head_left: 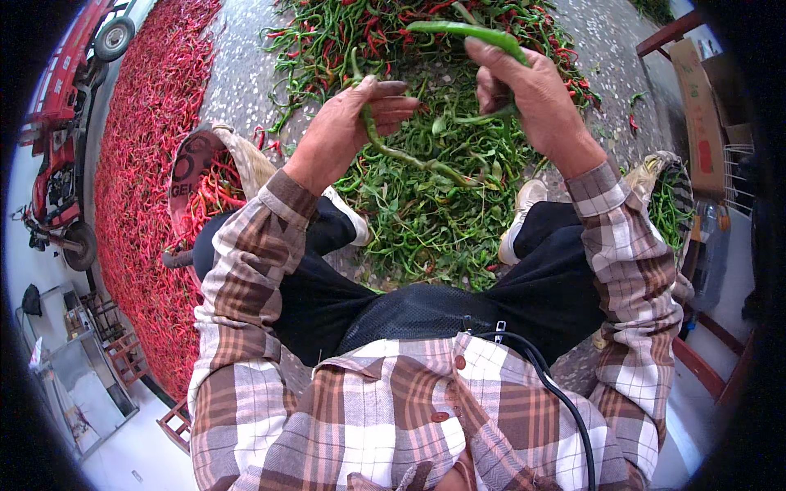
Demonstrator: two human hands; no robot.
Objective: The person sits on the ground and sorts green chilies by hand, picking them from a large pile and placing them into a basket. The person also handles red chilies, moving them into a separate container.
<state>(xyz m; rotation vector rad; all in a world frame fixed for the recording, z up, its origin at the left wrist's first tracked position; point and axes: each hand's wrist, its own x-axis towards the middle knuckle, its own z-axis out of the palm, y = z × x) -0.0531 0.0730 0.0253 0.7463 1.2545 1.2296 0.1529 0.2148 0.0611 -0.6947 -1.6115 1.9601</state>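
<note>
My left hand holds a thin, twisted green chili pepper against its palm. The chili's curved tip dangles to the right and its other end pokes up above the hand, while the fingers reach out to the right. Pinched in my right hand is a larger, bright green chili pepper, its tip pointing left. More green stems or chilies show under that hand's curled fingers; how many it grips I cannot tell. Below both hands, a heap of green leaves and chilies lies on the ground between my shoes.
A mixed red and green chili pile lies ahead. Left of me stands an open sack with red chilies, beside a broad spread of red chilies. On the right are a sack of green chilies and a cardboard box. A red vehicle stands far left.
</note>
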